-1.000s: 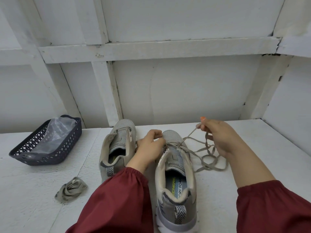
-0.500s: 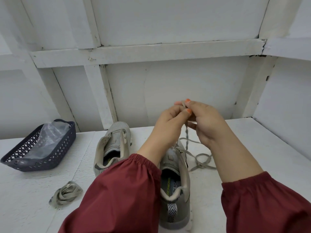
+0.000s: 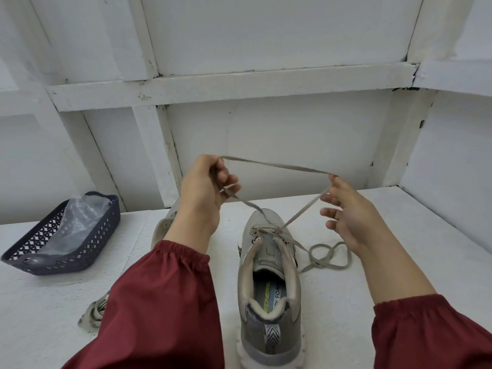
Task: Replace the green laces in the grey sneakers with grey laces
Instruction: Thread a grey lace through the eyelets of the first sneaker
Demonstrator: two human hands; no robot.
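Note:
A grey sneaker [image 3: 270, 283] stands on the white table [image 3: 399, 235], heel toward me. A grey lace [image 3: 277, 166] is threaded through its front eyelets. My left hand [image 3: 206, 190] grips one part of the lace, raised above the shoe. My right hand [image 3: 346, 211] pinches the lace with thumb and forefinger, the other fingers spread. The lace runs taut between both hands and down to the eyelets. Its loose end [image 3: 327, 255] coils on the table right of the shoe. The second grey sneaker [image 3: 165, 225] is mostly hidden behind my left arm.
A dark blue perforated basket [image 3: 64, 243] holding a clear plastic bag [image 3: 77, 222] sits at the left. A bundled lace [image 3: 93, 312] lies near my left sleeve. White wall panels close in behind and on the right.
My hands, which met above the shoe, have moved apart, stretching the lace taut between them. The left hand went left, the right hand went right and lower.

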